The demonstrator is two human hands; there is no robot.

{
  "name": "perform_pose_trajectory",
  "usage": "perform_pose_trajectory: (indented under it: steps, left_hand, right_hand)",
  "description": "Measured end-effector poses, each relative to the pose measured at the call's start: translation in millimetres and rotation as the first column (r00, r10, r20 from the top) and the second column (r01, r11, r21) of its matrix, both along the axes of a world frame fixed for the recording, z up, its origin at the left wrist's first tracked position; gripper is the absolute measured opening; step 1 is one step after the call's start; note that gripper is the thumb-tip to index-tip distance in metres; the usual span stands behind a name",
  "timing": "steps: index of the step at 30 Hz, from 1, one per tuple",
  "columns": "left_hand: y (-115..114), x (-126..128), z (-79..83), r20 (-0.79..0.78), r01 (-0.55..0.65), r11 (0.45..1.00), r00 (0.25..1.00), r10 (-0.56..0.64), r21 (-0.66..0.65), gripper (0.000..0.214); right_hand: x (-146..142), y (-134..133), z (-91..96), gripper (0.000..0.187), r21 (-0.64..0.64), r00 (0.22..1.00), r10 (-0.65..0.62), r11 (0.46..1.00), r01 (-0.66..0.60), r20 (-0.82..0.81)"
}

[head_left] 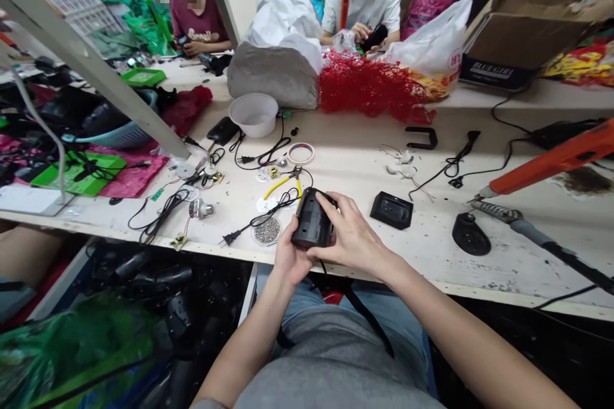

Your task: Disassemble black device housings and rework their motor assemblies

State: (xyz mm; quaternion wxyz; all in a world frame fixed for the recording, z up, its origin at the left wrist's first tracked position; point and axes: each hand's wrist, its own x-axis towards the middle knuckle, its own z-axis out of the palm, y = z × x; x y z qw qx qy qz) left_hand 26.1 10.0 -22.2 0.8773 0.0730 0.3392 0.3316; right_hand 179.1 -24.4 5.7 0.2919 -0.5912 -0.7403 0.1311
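Observation:
Both my hands hold a small black plastic housing (311,220) just over the near edge of the white workbench (432,249). My left hand (288,259) cups it from below and behind. My right hand (348,233) lies over its top and right side, fingers wrapped on it. A black power cord with a plug (230,238) trails off to the left of the housing. Just left of my hands lie a round metal mesh disc (267,230) and yellow-handled pliers (283,184). A separate black cover piece (391,209) sits to the right.
A soldering iron (522,225) and a black round stand (471,236) lie at the right, with an orange tool (551,163) above them. A white bowl (254,114), tape roll (300,153), red mesh (371,89), bags and a cardboard box (522,32) crowd the back. Two people sit across the bench.

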Motion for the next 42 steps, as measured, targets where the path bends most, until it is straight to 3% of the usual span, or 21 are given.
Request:
perform_pose_trajectory:
  steps: [6,14,18,23,33,42]
  left_hand:
    - [-2,5,-2.3,0.045,-0.047,0.998,0.998,0.049,-0.038,0.052]
    - [-4,9,-5.9,0.117,-0.007,0.997,0.993,0.016,-0.078,0.052]
    - [-6,14,-1.6,0.05,-0.097,0.988,0.993,0.104,-0.122,0.044]
    - [-10,20,1.3,-0.006,-0.218,0.976,0.976,0.218,-0.018,0.045]
    - [-3,16,-6.2,-0.024,-0.018,1.0,1.0,0.019,0.021,0.051]
    - [6,7,-3.2,-0.033,0.12,0.984,0.993,-0.116,0.132,0.057]
  right_hand:
    - [7,0,-5.6,0.103,0.003,0.997,-0.024,1.0,0.024,-0.075]
    - [14,-1,-7.0,0.099,-0.03,0.994,-0.043,0.999,0.04,-0.105]
    - [12,-2,-8.9,0.099,-0.018,0.996,-0.048,0.999,0.047,-0.071]
    - [9,-5,-8.3,0.098,0.061,0.997,-0.074,0.995,0.075,-0.025]
    - [26,0,-16.0,0.099,-0.053,0.997,-0.048,0.998,0.045,-0.062]
    - [30,-3,-16.5,0.099,-0.062,0.998,-0.042,0.997,0.04,-0.037]
